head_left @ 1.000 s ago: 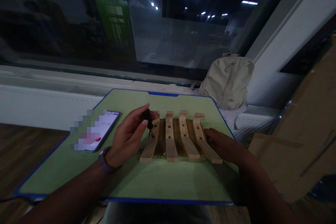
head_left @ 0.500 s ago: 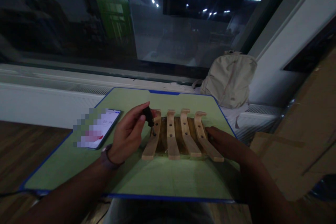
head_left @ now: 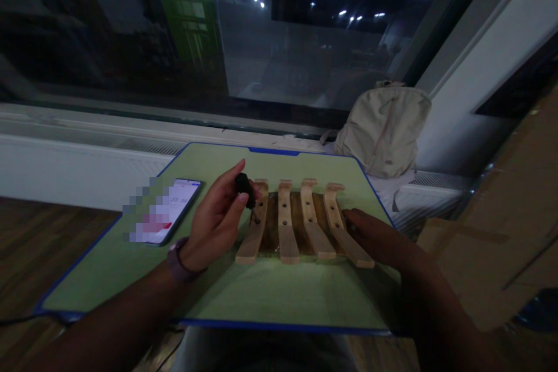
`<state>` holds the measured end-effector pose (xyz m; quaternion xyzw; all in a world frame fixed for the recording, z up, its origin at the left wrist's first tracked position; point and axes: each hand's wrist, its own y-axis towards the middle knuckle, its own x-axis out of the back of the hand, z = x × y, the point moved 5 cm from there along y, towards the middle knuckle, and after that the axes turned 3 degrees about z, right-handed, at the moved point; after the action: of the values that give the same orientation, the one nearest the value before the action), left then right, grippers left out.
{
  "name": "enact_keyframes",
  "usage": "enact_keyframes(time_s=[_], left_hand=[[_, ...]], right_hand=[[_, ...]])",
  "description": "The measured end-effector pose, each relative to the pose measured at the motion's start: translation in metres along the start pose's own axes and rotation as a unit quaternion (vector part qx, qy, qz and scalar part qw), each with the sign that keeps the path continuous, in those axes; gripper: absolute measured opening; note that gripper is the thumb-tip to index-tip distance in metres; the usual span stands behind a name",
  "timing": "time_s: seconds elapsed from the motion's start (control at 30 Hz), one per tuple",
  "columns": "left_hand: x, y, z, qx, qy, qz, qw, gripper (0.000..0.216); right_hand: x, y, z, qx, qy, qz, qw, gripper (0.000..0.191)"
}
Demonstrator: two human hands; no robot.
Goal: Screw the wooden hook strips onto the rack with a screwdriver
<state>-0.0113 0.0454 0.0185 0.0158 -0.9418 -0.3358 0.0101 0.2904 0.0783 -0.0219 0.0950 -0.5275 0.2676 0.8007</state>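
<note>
My left hand is closed around the black handle of a screwdriver. The screwdriver leans down, with its tip at the lower hole of the leftmost wooden hook. Several such pale curved hooks, each with two dark holes, lie side by side across a glossy brown board, forming a wooden hook rack. At the rack's right edge my right hand grips beside the rightmost hook; its fingertips are partly hidden in shadow.
A phone lies on the left of the green table with a blue rim. Behind the table stands a beige backpack by the window. Large cardboard is close on the right.
The screwdriver's handle has turned slightly in my left hand, its tip staying at the same hole. My right hand remains at the rack's edge.
</note>
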Motion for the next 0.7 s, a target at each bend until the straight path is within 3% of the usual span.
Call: enact_keyframes(time_s=[0.23, 0.37, 0.47, 0.57, 0.7], left_hand=[[-0.002, 0.0, 0.002, 0.005, -0.043, 0.04, 0.998, 0.034], [0.004, 0.001, 0.0, -0.034, 0.02, 0.019, 0.999, 0.033], [0.01, 0.001, 0.001, -0.026, 0.065, -0.021, 0.997, 0.031], [0.01, -0.001, 0.005, 0.012, 0.062, -0.042, 0.997, 0.037], [0.004, 0.0, 0.001, 0.008, 0.032, -0.022, 0.999, 0.033]], right_hand=[[0.0, -0.001, 0.0, 0.0, -0.004, -0.001, 1.0, 0.032], [0.001, -0.001, 0.003, -0.01, -0.001, 0.004, 1.0, 0.029], [0.003, -0.002, 0.007, -0.012, 0.005, 0.006, 1.0, 0.029], [0.003, -0.002, 0.007, -0.01, 0.006, 0.006, 1.0, 0.033], [0.002, -0.001, 0.003, -0.002, 0.011, -0.004, 1.0, 0.034]])
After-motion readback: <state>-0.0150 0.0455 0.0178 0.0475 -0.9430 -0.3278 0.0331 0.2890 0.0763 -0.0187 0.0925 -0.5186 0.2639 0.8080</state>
